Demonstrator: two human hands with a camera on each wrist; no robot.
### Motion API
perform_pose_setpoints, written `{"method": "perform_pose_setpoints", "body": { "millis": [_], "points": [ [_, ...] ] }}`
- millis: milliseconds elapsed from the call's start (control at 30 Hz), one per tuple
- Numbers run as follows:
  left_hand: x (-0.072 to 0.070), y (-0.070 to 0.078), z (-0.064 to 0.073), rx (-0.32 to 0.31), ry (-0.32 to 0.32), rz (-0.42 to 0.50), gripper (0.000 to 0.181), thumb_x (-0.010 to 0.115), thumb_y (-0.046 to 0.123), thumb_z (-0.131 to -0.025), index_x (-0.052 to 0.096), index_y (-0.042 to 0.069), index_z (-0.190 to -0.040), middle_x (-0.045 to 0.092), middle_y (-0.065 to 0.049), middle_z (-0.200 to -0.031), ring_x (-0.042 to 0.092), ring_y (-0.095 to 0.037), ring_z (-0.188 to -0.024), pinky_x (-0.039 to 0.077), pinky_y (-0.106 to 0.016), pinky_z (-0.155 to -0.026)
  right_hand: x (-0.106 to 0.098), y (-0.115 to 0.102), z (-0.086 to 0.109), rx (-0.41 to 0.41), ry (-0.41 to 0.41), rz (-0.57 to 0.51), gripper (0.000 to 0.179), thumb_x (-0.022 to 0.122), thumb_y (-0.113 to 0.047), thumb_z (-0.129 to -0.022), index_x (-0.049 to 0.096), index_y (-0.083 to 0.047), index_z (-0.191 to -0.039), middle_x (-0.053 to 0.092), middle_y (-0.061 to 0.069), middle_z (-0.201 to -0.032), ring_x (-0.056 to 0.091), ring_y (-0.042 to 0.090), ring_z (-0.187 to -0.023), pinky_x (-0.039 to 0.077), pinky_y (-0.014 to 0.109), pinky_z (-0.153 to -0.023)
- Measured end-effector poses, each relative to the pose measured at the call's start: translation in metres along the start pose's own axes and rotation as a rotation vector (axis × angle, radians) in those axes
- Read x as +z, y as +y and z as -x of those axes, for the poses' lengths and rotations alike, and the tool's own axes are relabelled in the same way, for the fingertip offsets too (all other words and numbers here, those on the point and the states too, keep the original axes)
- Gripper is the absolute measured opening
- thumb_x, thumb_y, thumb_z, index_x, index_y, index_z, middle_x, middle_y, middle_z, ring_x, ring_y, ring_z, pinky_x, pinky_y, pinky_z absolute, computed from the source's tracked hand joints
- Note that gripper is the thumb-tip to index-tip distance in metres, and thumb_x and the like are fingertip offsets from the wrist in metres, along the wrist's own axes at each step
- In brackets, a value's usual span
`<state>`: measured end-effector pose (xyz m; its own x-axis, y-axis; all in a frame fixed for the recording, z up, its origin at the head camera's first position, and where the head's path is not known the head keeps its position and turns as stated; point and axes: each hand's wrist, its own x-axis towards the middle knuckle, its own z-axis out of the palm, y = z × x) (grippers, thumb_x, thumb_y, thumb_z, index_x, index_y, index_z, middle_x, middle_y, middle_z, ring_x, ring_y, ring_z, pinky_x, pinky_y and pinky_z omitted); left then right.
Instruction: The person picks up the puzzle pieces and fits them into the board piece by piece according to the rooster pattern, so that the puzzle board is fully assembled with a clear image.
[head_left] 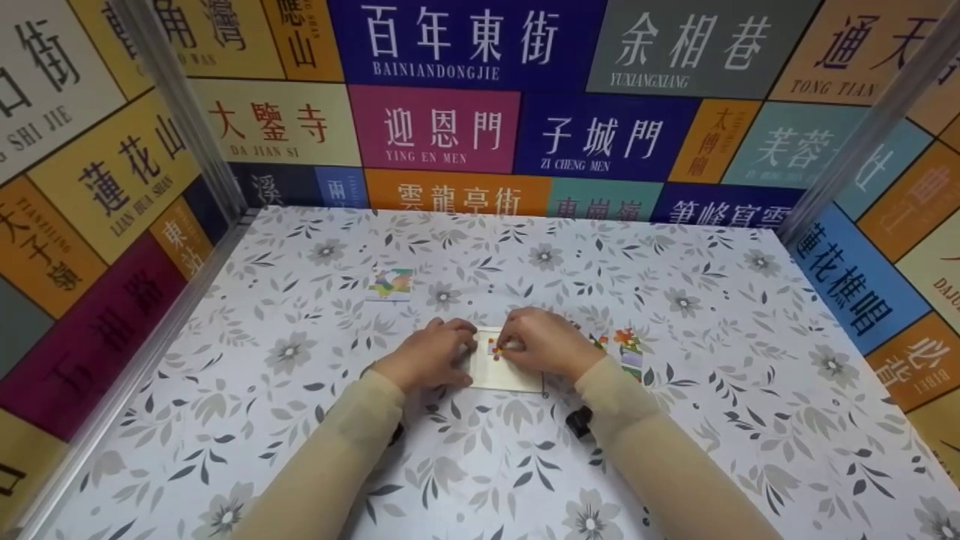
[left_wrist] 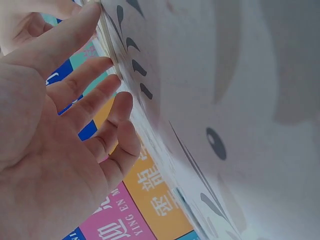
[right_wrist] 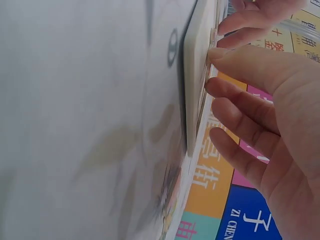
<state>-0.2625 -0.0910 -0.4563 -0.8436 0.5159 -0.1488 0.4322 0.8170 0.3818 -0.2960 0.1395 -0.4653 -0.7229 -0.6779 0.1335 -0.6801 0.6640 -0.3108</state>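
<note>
A cream puzzle board (head_left: 510, 376) lies flat between my hands, its surface mostly bare. On it sits a small jigsaw piece (head_left: 494, 351) with red, orange and lilac patches. My right hand (head_left: 553, 341) reaches over the board and pinches this piece, thumb and fingertips low to the surface. In the right wrist view its thumb (right_wrist: 232, 57) comes down at the edge of the board (right_wrist: 197, 65). Along the board's left side rests my left hand (head_left: 431, 354), its fingers loosely bent and touching the edge. The piece is partly hidden under my right fingertips.
Several colourful puzzle pieces (head_left: 628, 346) lie right of the board, partly behind my right wrist. A joined picture section (head_left: 390, 285) lies farther back on the left. Floral cloth (head_left: 300, 435) covers the table, and printed sign panels (head_left: 442, 127) rise behind it.
</note>
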Motion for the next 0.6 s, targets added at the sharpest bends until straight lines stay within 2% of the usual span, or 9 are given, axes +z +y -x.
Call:
{"method": "perform_pose_setpoints", "body": {
  "millis": [300, 600],
  "points": [
    [-0.001, 0.0, 0.0, -0.004, -0.001, -0.012, 0.052, 0.085, 0.031, -0.085, 0.068, 0.01, -0.13, 0.052, -0.005, -0.154, 0.051, -0.03, -0.128, 0.048, -0.046, -0.104, 0.003, -0.002, -0.007, 0.019, 0.019, 0.004, 0.008, 0.077, -0.014, -0.09, 0.083, -0.016, -0.095, 0.071, -0.001, -0.096, 0.067, 0.018, -0.089, 0.056, 0.037, -0.083],
    [-0.001, 0.0, 0.002, 0.039, 0.026, 0.009, 0.052, 0.086, 0.028, -0.084, 0.068, 0.008, -0.129, 0.053, -0.007, -0.152, 0.051, -0.036, -0.125, 0.049, -0.051, -0.1, 0.007, -0.007, -0.015, 0.084, 0.042, 0.008, 0.007, 0.078, -0.017, -0.09, 0.082, -0.017, -0.095, 0.073, -0.003, -0.096, 0.068, 0.018, -0.089, 0.056, 0.037, -0.083]
  ]
}}
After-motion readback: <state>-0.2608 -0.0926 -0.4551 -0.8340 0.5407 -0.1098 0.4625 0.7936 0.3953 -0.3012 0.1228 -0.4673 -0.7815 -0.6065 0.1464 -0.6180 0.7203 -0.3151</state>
